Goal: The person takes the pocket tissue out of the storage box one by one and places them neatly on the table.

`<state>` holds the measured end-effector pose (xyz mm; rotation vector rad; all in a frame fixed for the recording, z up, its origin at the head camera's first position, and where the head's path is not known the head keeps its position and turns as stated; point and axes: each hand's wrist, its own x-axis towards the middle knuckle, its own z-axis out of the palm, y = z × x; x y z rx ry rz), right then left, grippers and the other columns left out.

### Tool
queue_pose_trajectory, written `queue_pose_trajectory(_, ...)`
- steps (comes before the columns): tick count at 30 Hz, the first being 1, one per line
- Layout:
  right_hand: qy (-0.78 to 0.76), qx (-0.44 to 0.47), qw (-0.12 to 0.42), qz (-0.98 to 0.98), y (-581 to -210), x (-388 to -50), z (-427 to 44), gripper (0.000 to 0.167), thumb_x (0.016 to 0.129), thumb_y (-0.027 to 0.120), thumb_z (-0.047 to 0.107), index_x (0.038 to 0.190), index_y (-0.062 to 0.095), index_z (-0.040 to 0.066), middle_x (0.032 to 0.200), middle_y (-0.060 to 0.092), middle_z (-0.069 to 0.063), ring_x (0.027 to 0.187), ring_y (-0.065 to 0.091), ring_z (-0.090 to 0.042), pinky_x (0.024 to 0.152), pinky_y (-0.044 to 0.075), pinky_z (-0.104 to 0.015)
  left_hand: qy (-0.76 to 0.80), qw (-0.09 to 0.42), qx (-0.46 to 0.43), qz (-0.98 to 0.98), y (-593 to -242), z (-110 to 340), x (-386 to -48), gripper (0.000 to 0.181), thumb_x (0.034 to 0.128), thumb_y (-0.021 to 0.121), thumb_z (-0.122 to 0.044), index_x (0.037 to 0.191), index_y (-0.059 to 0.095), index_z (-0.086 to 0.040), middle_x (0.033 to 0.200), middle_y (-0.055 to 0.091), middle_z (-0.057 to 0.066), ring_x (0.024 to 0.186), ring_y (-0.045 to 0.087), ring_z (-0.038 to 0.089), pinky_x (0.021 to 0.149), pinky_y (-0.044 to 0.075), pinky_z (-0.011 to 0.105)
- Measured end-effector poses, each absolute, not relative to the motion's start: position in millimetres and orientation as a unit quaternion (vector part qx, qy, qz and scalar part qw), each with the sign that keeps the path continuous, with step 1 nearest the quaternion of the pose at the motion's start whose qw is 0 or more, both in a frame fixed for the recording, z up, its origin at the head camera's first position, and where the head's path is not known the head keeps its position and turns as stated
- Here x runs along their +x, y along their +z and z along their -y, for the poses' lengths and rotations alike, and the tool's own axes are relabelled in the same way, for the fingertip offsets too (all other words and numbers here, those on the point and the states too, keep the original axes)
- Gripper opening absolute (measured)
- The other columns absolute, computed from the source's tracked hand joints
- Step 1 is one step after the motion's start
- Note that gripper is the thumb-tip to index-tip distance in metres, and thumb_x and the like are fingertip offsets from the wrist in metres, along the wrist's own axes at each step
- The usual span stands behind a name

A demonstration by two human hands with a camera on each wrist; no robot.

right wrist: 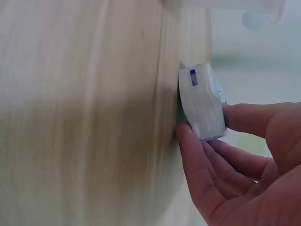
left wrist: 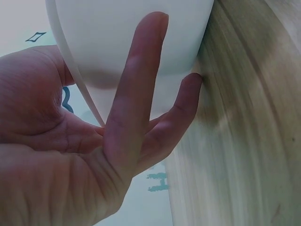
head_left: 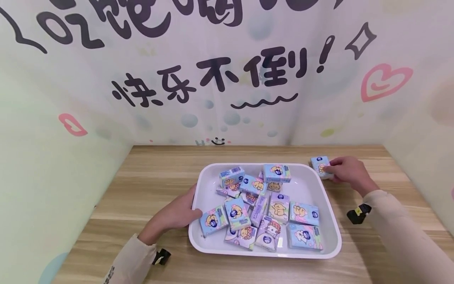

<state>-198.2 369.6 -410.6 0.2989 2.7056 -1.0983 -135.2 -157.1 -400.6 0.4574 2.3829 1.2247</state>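
A white plastic tray (head_left: pixel 266 255) sits on the wooden table, loaded with several small tissue packs (head_left: pixel 279 207) in blue and purple cartoon wrappers. At its left side my left hand (head_left: pixel 178 212) holds the rim, thumb over the edge. In the left wrist view, the fingers of that hand (left wrist: pixel 127 108) lie along the tray's outer wall (left wrist: pixel 101 42). Beyond the tray's far right corner my right hand (head_left: pixel 349 172) pinches a blue tissue pack (head_left: pixel 319 163). The right wrist view has this pack (right wrist: pixel 202 101) between thumb and fingers, low at the table surface; whether it touches is unclear.
The wooden table (head_left: pixel 142 169) ends at a printed wall covering (head_left: pixel 213 122) behind the tray. Similar covering stands at both sides. A black wrist-worn device (head_left: pixel 358 214) sits by the right sleeve, another (head_left: pixel 162 256) by the left.
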Motion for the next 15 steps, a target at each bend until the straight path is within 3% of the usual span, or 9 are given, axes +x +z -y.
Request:
queue_pose_trajectory(4,-0.331,0.087,0.090,-0.935,-405.7,-199.0,-365.8,0.055,0.107,0.072,0.027,0.137,0.062,-0.018,0.116,0.070,-0.031,0.085,0.066,-0.029,0.072,0.059,-0.033,0.439,0.210,0.160,-0.859,-400.2,156.9,-135.3,0.091,0.0967,0.063,0.005,0.174,0.016,-0.002,0.141,0.061,0.032,0.090,0.079,0.028,0.070,0.069,0.045)
queue_pose_trajectory(9,-0.296,0.076,0.086,-0.948,-400.7,-199.3,-364.3,0.057,0.104,0.075,0.028,0.133,0.064,-0.019,0.117,0.070,-0.035,0.086,0.068,-0.032,0.071,0.059,-0.034,0.440,0.212,0.156,-0.858,-399.4,156.3,-135.3,0.092,0.0971,0.062,0.005,0.175,0.014,-0.003,0.143,0.061,0.032,0.089,0.079,0.028,0.069,0.069,0.044)
queue_pose_trajectory(15,-0.259,0.080,0.076,-0.960,-401.3,-196.5,-363.2,0.055,0.102,0.077,0.031,0.127,0.067,-0.017,0.113,0.071,-0.034,0.091,0.066,-0.039,0.075,0.062,-0.044,0.439,0.211,0.166,-0.857,-399.2,158.4,-134.3,0.092,0.0965,0.063,0.006,0.174,0.013,-0.001,0.139,0.062,0.033,0.085,0.080,0.027,0.066,0.068,0.044)
